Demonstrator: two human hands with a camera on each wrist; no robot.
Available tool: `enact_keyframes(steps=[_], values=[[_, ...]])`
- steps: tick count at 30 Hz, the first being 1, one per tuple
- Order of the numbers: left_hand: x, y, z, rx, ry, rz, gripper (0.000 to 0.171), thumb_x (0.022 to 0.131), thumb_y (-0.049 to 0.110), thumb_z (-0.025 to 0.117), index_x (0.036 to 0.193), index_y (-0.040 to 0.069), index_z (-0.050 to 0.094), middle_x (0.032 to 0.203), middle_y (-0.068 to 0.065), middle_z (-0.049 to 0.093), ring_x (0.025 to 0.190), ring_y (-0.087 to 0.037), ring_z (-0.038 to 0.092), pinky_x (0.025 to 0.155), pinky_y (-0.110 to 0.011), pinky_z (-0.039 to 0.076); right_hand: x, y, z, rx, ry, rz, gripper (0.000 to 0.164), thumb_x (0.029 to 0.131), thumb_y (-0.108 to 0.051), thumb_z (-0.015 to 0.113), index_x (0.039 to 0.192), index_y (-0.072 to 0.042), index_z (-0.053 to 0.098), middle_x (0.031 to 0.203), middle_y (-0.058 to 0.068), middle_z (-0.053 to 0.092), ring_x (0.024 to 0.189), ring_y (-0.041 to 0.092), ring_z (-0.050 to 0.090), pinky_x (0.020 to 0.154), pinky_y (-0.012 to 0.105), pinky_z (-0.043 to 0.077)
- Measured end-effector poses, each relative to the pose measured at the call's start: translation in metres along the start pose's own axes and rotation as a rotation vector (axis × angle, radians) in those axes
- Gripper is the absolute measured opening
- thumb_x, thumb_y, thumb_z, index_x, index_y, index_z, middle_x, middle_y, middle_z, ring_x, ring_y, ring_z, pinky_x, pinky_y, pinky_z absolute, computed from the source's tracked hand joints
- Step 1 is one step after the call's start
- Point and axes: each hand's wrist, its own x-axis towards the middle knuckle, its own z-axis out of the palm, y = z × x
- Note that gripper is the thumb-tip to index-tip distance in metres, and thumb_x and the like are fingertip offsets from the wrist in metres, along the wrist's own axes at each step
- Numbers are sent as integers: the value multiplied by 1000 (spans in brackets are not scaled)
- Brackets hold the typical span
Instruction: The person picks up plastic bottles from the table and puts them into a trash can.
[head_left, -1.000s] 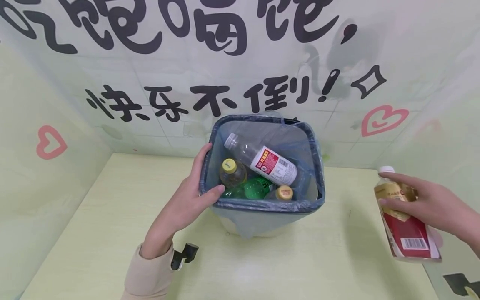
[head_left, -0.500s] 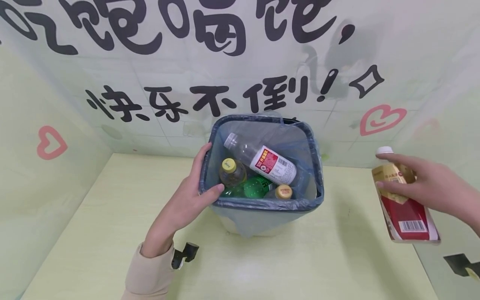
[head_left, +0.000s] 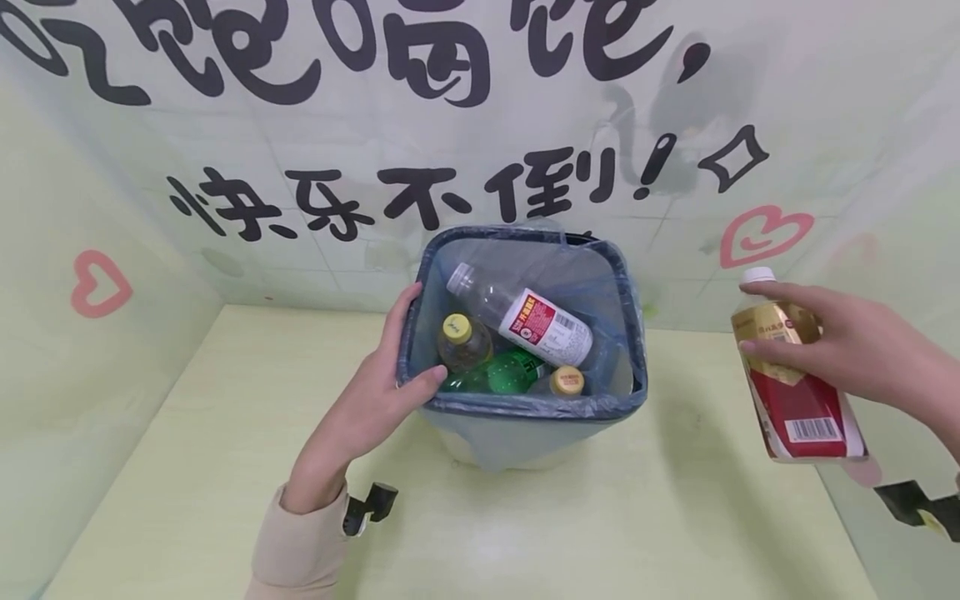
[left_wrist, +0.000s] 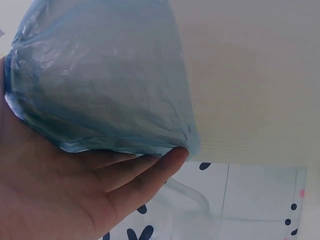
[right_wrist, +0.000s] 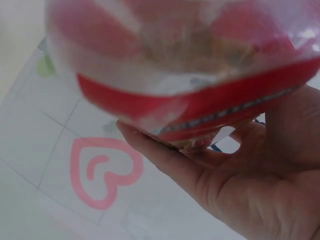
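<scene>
A trash bin (head_left: 525, 407) lined with a thin blue bag stands at the middle of the head view. My left hand (head_left: 367, 404) holds its left rim, thumb over the edge and fingers along the outer side; the left wrist view shows those fingers against the bag (left_wrist: 110, 80). To the right of the bin, my right hand (head_left: 862, 342) grips a red and gold plastic bottle (head_left: 802, 404) with a white cap, upright and slightly tilted. Its base fills the top of the right wrist view. Inside the bin lie a clear bottle (head_left: 536, 321), a yellow-capped bottle (head_left: 463, 346) and a green bottle (head_left: 512, 371).
Another bottle's tan cap (head_left: 567, 381) shows by the bin's front wall. The bin stands on a pale yellow table (head_left: 495, 533). Behind it rises a wall (head_left: 315, 142) with black lettering and pink hearts, and side walls flank the table.
My right hand has raised the red and gold bottle and brought it slightly left. My left hand stays on the bin's rim, and the bottles inside lie as before.
</scene>
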Motion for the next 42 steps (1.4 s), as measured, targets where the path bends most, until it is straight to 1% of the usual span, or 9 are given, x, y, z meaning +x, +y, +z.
enact_keyframes(steps=[8, 14, 18, 23, 27, 32, 36, 40, 42], values=[[-1, -1, 2, -12, -8, -3, 85, 95, 23, 58, 159, 32, 3, 148, -23, 40, 128, -42, 48, 102, -59, 39, 6, -12, -5, 14, -19, -7, 82, 88, -43, 74, 154, -10, 36, 109, 24, 59, 83, 31, 56, 55, 35, 50], [-1, -1, 1, -11, -1, 7, 84, 95, 22, 58, 159, 32, 3, 146, -21, 42, 127, -42, 49, 100, -59, 40, 13, -25, -14, 6, 4, -24, 82, 87, -44, 75, 153, -13, 38, 111, 27, 58, 80, 30, 58, 53, 34, 52], [0, -1, 2, -20, -6, 5, 84, 95, 22, 58, 159, 33, 3, 147, -20, 42, 127, -41, 49, 101, -59, 40, 14, -30, -17, -4, -2, -6, 83, 87, -47, 74, 154, -14, 37, 113, 30, 56, 79, 30, 59, 54, 35, 53], [1, -1, 2, -26, -13, -1, 84, 95, 23, 58, 159, 33, 3, 148, -20, 40, 129, -41, 48, 102, -60, 39, 13, -31, -18, -5, -4, 3, 84, 86, -47, 75, 153, -14, 37, 112, 30, 57, 78, 30, 59, 54, 35, 53], [0, 0, 1, -21, -10, -3, 84, 95, 24, 57, 159, 33, 3, 148, -19, 41, 129, -40, 48, 103, -60, 38, 14, -33, -18, -4, 1, -5, 84, 86, -47, 74, 154, -15, 37, 115, 31, 55, 81, 32, 59, 55, 35, 53], [0, 0, 0, -22, -8, -4, 84, 95, 24, 57, 159, 33, 3, 149, -19, 40, 129, -41, 47, 102, -60, 39, 19, -41, -21, -12, 6, -27, 82, 86, -48, 74, 154, -17, 39, 117, 29, 56, 87, 35, 58, 56, 35, 52], [0, 0, -1, -24, -4, -1, 84, 94, 24, 58, 159, 33, 4, 148, -19, 41, 128, -41, 49, 101, -60, 41, 23, -50, -25, -23, 13, -48, 82, 85, -50, 74, 153, -19, 40, 115, 28, 56, 90, 38, 57, 56, 35, 51], [0, 0, -1, -32, -5, 1, 85, 94, 23, 58, 159, 33, 4, 146, -19, 43, 126, -40, 50, 100, -58, 41, 27, -65, -28, -36, 13, -74, 82, 85, -52, 74, 153, -22, 40, 119, 27, 55, 92, 39, 56, 57, 35, 50], [-1, 0, -1, -35, -5, 5, 84, 94, 23, 57, 159, 32, 4, 146, -19, 43, 126, -40, 51, 100, -57, 41, 30, -74, -28, -33, 12, -90, 81, 84, -53, 74, 152, -23, 42, 120, 26, 54, 91, 38, 57, 57, 35, 51]])
